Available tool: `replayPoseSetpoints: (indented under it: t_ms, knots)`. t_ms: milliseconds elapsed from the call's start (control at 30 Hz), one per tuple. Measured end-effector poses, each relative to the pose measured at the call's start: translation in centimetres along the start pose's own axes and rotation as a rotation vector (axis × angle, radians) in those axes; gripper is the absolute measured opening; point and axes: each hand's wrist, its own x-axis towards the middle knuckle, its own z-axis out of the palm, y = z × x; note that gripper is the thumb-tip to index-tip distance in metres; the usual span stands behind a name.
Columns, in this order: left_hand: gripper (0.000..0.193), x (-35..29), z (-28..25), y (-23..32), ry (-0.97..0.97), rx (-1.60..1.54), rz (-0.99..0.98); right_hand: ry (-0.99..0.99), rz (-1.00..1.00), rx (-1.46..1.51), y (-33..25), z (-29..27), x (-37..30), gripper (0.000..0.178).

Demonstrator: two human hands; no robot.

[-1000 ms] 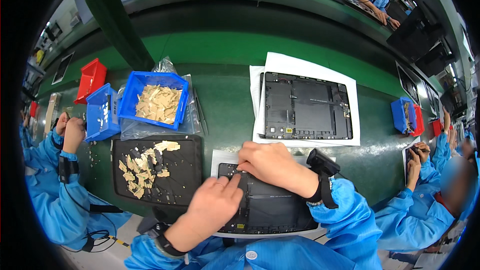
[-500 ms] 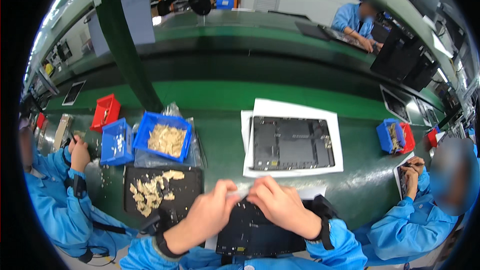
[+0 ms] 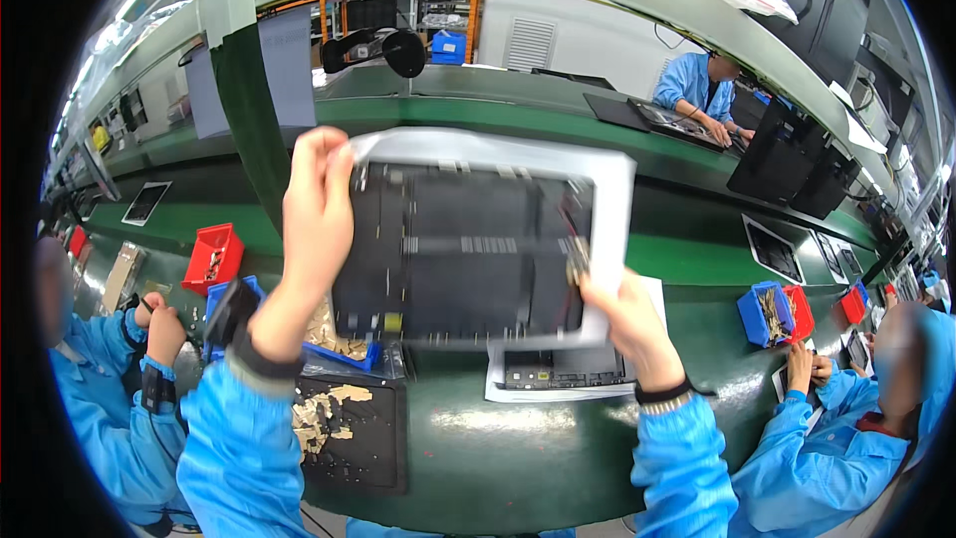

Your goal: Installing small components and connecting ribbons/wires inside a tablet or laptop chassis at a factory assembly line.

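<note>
In the head view, a bright workshop surrounds a long green table (image 3: 478,468), with people in blue coats at both sides. An opened tablet (image 3: 468,284) is raised above the table's middle, tilted, a white sheet (image 3: 611,204) behind it. The left hand (image 3: 319,219) is clamped on its upper left corner, the right hand (image 3: 637,329) on its lower right edge. It looks flat, stiff and fairly light; the bare inner parts seem fragile, so the rim is the safest hold, though the sheet may slip. Toward the table's near edge, at left, a black tray (image 3: 383,468) carries tan scraps (image 3: 319,418); beyond it, a partly hidden blue bin (image 3: 366,360) holds tan pieces. Near the far edge, a red bin (image 3: 206,238) contains small pale bits.
</note>
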Motion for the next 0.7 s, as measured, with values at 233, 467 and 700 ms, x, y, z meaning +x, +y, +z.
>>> replayPoseSetpoints:
  t_ms: [233, 467, 700]
  knots:
    - [0.046, -0.4, 4.3, -1.7, 0.14, 0.298, 0.198, 0.115, 0.141, -0.003, 4.6, 0.2, 16.8, 0.044]
    - [0.025, -13.1, 8.5, -1.1, -0.853, 0.083, -0.376, 0.33, -0.099, -0.997, 7.8, -7.0, 14.4, 0.041]
    - [0.033, -15.0, 13.7, -5.1, -0.825, 0.163, -0.605, 0.441, -0.183, -1.275, 10.0, -15.1, 1.6, 0.02]
